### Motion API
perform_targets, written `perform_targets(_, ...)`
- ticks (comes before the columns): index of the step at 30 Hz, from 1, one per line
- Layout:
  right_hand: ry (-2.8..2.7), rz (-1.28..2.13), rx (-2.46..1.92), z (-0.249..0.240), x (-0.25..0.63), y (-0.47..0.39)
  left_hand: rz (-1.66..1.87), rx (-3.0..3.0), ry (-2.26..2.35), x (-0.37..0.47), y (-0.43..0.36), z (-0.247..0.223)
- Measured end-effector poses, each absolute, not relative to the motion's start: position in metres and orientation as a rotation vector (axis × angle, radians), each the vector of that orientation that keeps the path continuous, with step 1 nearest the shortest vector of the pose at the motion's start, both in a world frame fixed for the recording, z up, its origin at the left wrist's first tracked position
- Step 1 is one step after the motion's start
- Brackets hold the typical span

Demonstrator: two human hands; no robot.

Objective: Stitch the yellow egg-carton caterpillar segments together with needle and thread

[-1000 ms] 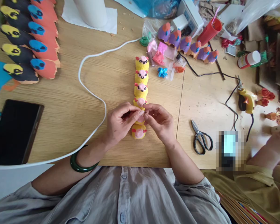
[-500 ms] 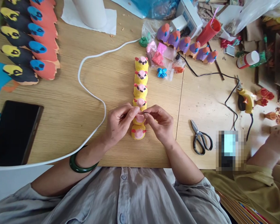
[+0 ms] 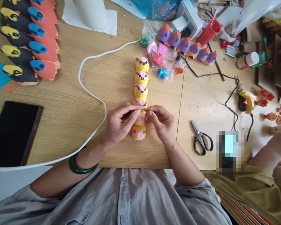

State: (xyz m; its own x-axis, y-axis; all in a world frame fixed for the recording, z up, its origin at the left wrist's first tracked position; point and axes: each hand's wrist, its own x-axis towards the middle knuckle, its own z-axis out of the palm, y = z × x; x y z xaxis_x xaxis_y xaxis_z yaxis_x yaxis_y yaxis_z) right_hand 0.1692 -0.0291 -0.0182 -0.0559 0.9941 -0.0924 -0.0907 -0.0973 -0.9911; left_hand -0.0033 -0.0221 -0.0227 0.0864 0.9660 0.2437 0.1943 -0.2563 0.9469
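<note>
A row of yellow pig figures (image 3: 141,90) runs straight away from the person down the middle of the desk (image 3: 67,106), its long axis pointing from the near edge toward the far clutter. Both hands meet right over the near end of that row, so neither is really closer. The left hand (image 3: 119,125) comes in from the left, the right hand (image 3: 161,123) from the right, fingertips almost touching above the second figure from the near end. Both are curled into a tight pinch on something too small to make out, perhaps a bit of pink. The nearest figure (image 3: 139,133) peeks out just below the knuckles. To the right, well apart, lie scissors (image 3: 200,139) and a glue gun (image 3: 245,101). Another person's hand (image 3: 277,142) works at the far right edge.
</note>
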Motion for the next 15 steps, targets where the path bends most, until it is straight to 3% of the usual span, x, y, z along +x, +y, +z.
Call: perform_targets(15, -1.221, 1.436, -1.162, -0.0108, 0.1699, -0.0291, 1.279, 1.584, 1.118, -0.0010, -0.0214, -0.0256)
